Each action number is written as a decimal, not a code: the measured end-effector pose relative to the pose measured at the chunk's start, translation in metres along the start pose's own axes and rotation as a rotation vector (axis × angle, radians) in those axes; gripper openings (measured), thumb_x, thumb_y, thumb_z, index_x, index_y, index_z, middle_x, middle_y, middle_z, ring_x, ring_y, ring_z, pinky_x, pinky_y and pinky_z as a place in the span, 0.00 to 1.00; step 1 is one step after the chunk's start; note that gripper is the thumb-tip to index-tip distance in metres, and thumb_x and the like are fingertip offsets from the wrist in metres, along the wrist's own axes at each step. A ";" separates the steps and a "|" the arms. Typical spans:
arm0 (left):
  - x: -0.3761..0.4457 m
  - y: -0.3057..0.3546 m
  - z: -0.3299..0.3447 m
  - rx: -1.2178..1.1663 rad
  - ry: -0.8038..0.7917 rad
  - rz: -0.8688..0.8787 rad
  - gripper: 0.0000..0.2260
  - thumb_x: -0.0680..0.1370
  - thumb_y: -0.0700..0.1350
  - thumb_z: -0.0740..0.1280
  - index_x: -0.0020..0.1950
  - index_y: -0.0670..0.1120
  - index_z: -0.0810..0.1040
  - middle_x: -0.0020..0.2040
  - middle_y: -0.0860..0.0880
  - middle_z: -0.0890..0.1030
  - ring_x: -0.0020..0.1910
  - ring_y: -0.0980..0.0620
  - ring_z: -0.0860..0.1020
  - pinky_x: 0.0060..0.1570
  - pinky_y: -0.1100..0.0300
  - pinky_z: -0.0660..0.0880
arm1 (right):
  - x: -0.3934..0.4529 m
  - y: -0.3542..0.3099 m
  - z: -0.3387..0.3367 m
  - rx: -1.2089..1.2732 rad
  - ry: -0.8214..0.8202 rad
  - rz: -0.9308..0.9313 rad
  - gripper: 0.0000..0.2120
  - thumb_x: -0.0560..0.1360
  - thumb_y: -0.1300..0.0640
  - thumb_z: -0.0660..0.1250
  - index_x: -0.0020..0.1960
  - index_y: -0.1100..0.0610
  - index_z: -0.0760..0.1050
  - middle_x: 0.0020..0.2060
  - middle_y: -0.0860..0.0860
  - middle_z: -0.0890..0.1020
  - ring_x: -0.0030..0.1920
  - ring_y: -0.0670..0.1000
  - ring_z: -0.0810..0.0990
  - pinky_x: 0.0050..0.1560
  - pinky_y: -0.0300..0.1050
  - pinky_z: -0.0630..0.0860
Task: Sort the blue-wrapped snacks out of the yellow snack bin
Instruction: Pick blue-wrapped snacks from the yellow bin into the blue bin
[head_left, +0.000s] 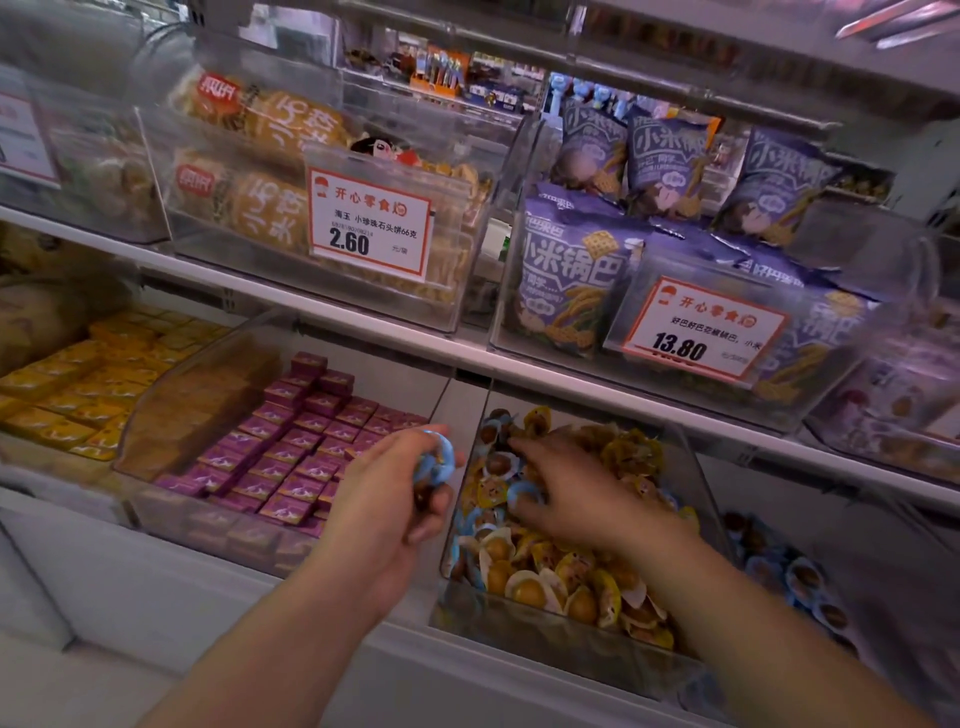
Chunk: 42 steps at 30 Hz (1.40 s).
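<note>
Nearest, your two forearms enter from the bottom edge, elbows cut off. Your left hand (395, 488) curls its fingers round a small cluster of blue-wrapped snacks (434, 465), held just left of the clear wall of the yellow snack bin (457, 582); how many pieces it grips cannot be told, since the fingers hide most of them. Your right hand (566, 493) lies palm down inside the bin with its fingers spread over the heap; the fingertips are buried among wrappers, so whether they pinch anything cannot be made out. One blue-rimmed snack (522, 492) shows just left of that hand, touching it. The snacks are small round pieces, brown at the centre, sealed in flat frilled wrappers, mostly yellow or white, with a few blue along the bin's left side. Right of your right arm, a blurred bin of blue-wrapped pieces (795, 577) is partly cut off. Left of your left hand sits a bin of purple boxes (291, 457). Beyond, purple bags (571, 275) and price tags (370, 223) fill the upper shelf.
</note>
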<state>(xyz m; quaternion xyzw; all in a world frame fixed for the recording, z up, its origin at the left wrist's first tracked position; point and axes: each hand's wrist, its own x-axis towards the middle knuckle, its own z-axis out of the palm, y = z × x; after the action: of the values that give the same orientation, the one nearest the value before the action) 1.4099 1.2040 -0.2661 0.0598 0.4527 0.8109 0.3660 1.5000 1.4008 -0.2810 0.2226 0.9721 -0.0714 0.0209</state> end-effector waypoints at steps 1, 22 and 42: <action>0.002 0.001 -0.002 0.003 0.019 0.004 0.07 0.80 0.41 0.64 0.54 0.41 0.79 0.37 0.44 0.82 0.23 0.54 0.70 0.16 0.67 0.58 | 0.009 0.001 0.007 -0.160 -0.055 -0.025 0.40 0.74 0.36 0.65 0.79 0.44 0.52 0.74 0.53 0.65 0.72 0.57 0.65 0.71 0.56 0.66; 0.001 0.002 -0.007 0.078 -0.065 0.029 0.07 0.81 0.41 0.64 0.53 0.42 0.81 0.38 0.43 0.84 0.27 0.52 0.72 0.20 0.62 0.63 | 0.044 0.020 0.005 0.422 0.275 0.075 0.11 0.76 0.41 0.68 0.44 0.48 0.78 0.35 0.43 0.84 0.36 0.40 0.82 0.38 0.37 0.74; 0.001 -0.009 0.009 0.118 -0.083 -0.034 0.07 0.81 0.40 0.64 0.54 0.41 0.81 0.38 0.42 0.83 0.26 0.51 0.72 0.18 0.64 0.62 | 0.059 0.012 0.015 0.165 0.276 0.116 0.14 0.76 0.39 0.65 0.53 0.47 0.74 0.52 0.51 0.80 0.49 0.48 0.79 0.44 0.42 0.73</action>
<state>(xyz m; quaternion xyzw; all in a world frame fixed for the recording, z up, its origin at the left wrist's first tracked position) 1.4177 1.2137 -0.2685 0.1071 0.4853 0.7732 0.3940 1.4527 1.4349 -0.3013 0.2867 0.9421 -0.1184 -0.1272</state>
